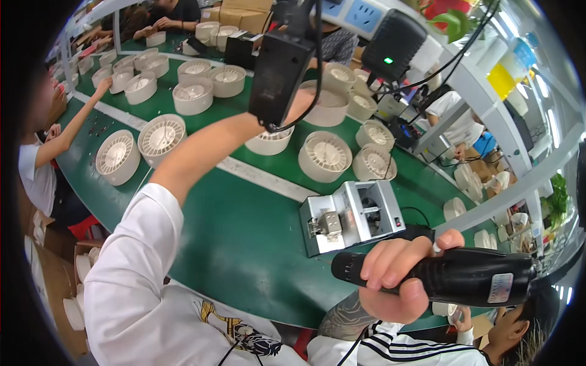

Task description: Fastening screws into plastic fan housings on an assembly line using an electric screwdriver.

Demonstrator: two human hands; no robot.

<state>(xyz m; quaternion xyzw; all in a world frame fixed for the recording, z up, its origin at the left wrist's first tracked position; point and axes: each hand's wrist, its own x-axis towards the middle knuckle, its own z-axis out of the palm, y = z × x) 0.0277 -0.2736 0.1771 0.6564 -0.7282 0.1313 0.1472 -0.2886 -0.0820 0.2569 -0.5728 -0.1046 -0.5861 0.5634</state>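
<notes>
My left arm stretches across the green bench, and my left hand (301,105) is mostly hidden behind a hanging black power adapter (279,79). It is beside a large round white plastic housing (327,110); whether the fingers touch or grip it, I cannot tell. My right hand (395,274) is closed round a black electric screwdriver (467,274), held up over the near right of the bench. Just beyond it stands a grey and white screw feeder (351,216) with a metal block at its front. Another white housing (325,156) with a slotted inside lies behind the feeder.
Several more white housings (162,137) stand along the far side. A second adapter (394,44) with a green light hangs from a socket strip (357,13), trailing cables. A grey frame bar (506,192) crosses at right. Co-workers sit at left (36,152), far side and lower right.
</notes>
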